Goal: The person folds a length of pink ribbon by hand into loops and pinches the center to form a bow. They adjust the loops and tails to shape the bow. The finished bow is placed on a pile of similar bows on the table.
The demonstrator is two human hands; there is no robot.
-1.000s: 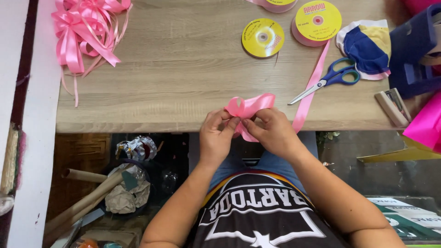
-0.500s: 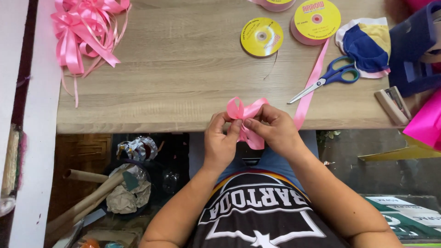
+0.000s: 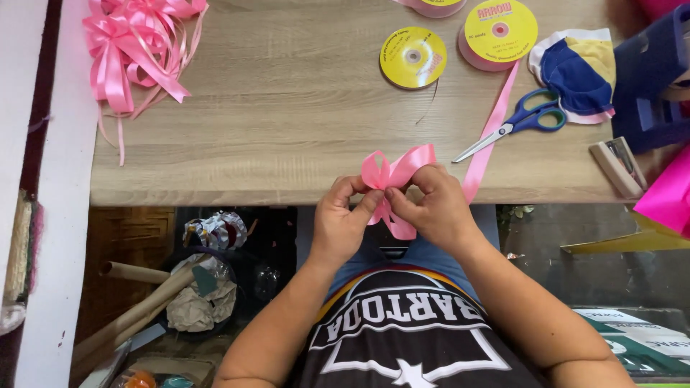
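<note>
Both of my hands pinch a pink ribbon bow [image 3: 394, 172] at the front edge of the wooden table [image 3: 287, 108]. My left hand [image 3: 343, 219] grips its middle from the left, thumb on the knot. My right hand [image 3: 431, 205] holds it from the right. Two loops stand up above my fingers and a tail hangs below. A long pink ribbon strip [image 3: 490, 133] runs from my right hand up to a yellow-labelled spool [image 3: 499, 32].
Blue-handled scissors [image 3: 521, 123] lie right of the bow. A second yellow spool [image 3: 412, 57], a blue-and-yellow cloth [image 3: 578, 72] and a stapler [image 3: 617, 167] sit on the right. Finished pink bows [image 3: 133, 47] pile at the far left. A bin with paper [image 3: 194, 294] stands under the table.
The bow's loops have been pulled up and shaped; my hands shifted slightly and the tail now hangs lower between them.
</note>
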